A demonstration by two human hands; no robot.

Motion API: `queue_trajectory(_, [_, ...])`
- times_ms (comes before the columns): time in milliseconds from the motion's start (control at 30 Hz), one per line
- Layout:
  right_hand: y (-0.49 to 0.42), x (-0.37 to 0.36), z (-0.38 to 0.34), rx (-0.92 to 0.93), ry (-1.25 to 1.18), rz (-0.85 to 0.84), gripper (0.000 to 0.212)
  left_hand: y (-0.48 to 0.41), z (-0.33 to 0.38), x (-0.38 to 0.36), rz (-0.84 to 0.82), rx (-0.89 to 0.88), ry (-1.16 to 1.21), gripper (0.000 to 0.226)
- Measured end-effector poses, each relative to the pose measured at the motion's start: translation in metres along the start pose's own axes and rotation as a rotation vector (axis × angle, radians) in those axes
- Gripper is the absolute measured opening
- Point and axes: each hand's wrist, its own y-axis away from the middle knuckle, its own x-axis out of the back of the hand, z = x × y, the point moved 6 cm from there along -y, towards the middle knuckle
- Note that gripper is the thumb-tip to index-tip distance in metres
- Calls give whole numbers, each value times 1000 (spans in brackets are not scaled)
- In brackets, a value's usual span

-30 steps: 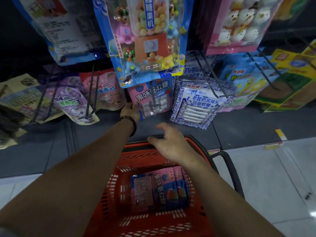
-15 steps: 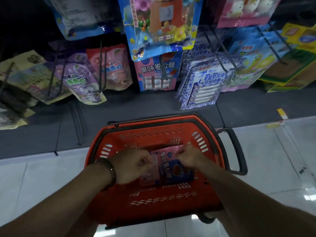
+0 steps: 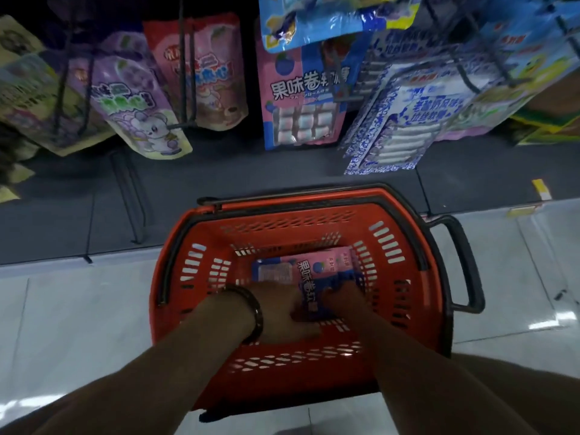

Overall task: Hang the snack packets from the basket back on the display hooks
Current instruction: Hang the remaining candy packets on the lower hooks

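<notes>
- Both hands have come down into the basket (image 3: 175, 277): one second ago the left hand (image 3: 282, 315) was up at the hung pink-and-blue packet (image 3: 301, 98), and the right hand (image 3: 343, 301) hovered over the rim.
- Head view, hands: each hand rests on the near end of the top packet (image 3: 317, 274), left hand at its near-left side, right hand at its near-right corner.
- Motion blur hides the fingers. It cannot be told whether either hand pinches the packet or only lies flat on it.
- Head view, basket contents: the top packet lies flat on the basket floor, printed face up. A second packet (image 3: 270, 273) shows from under its left edge. Whether more lie beneath cannot be told.
- Head view, display: the hung pink-and-blue packet matches the top packet in print, and it hangs on a display hook (image 3: 337, 76) straight beyond the basket.
- Neighbouring hooks carry a purple packet (image 3: 138, 108), a red-and-pink packet (image 3: 201, 70) and blue-and-white patterned packets (image 3: 405, 127).
- Progress, as a judgement: at least one packet of this kind is already hung, and at least two remain in the basket. The task is partly done.
- Step in hand, as a judgement: pick-up of the next packet, not yet lifted clear of the basket floor.
- Remaining, as a judgement: lift, align the packet's hang hole with the hook, slide on, then repeat.
</notes>
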Motion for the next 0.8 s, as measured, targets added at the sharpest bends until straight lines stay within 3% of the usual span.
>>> queue_trajectory(100, [6, -14, 2, 49, 95, -122, 40, -1, 0, -59, -160, 15, -41, 95])
queue_trajectory(167, [13, -16, 1, 89, 117, -146, 39, 6, 5, -83, -163, 15, -57, 110])
queue_trajectory(400, [55, -12, 10, 218, 191, -131, 30, 21, 22, -120, -152, 41, -110, 99])
queue_trajectory(800, [171, 37, 6, 451, 398, -184, 53, 61, 36, -163, -106, 141, -142, 90])
